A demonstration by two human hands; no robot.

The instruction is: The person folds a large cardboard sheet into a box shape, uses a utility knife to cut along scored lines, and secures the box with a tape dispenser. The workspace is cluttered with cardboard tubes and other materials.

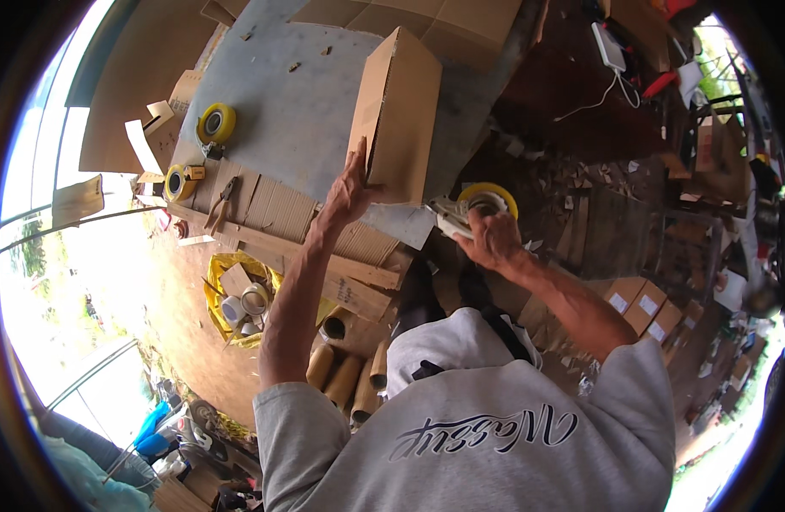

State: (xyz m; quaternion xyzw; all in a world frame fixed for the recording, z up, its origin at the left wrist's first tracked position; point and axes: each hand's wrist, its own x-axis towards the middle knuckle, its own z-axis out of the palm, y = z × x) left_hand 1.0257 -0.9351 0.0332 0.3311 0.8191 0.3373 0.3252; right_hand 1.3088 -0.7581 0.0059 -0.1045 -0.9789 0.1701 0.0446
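Note:
A tall brown cardboard box (402,119) stands on the grey tabletop (281,94). My left hand (350,189) lies against its near left corner, fingers stretched along one side and thumb apart on the other. To the right of the box's near end, my right hand (492,237) is closed around a tape dispenser (450,213). It carries a large roll of yellow tape (505,193). The dispenser's front end is close to the box's lower near corner; whether they touch I cannot tell. My right fingertips are partly hidden.
Two yellow tape rolls (216,124) (177,183) and pliers (222,203) lie at the table's left. Flat cardboard (426,19) covers the far edge. A yellow bag-lined bin (213,294) and cardboard tubes (344,381) stand near me. Small boxes (644,305) sit at right.

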